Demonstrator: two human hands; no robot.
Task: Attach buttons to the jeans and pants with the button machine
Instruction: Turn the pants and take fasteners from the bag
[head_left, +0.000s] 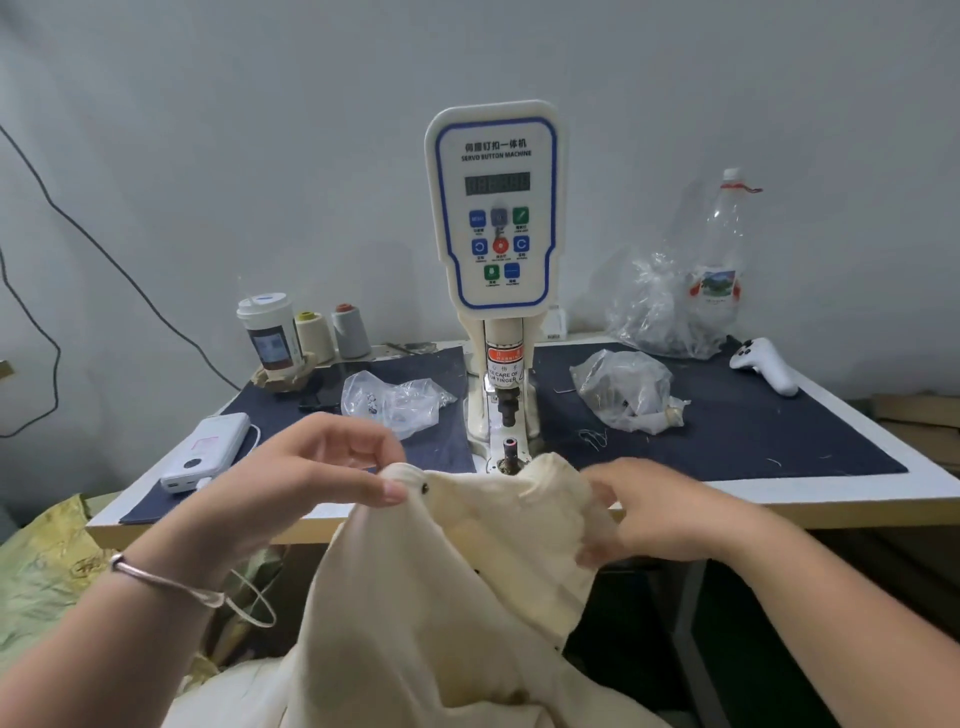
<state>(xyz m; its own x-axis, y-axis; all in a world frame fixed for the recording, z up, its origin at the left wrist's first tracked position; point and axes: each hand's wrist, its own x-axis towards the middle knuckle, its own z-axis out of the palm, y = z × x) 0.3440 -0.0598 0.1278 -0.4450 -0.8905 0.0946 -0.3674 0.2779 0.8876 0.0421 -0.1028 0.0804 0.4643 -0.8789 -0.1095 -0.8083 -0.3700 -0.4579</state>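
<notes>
Both hands hold up the cream pants (447, 597) right in front of the servo button machine (496, 270), the waistband bunched just below its lower die (510, 451). The left hand (317, 478) pinches the waistband edge between thumb and curled fingers, its thumb tip beside 1 small dark button (425, 488). The right hand (649, 512) grips the cloth on the machine's other side, fingers curled into the folds. 2 clear plastic bags (395, 397) (623, 397) flank the machine's column on the table (857, 493).
</notes>
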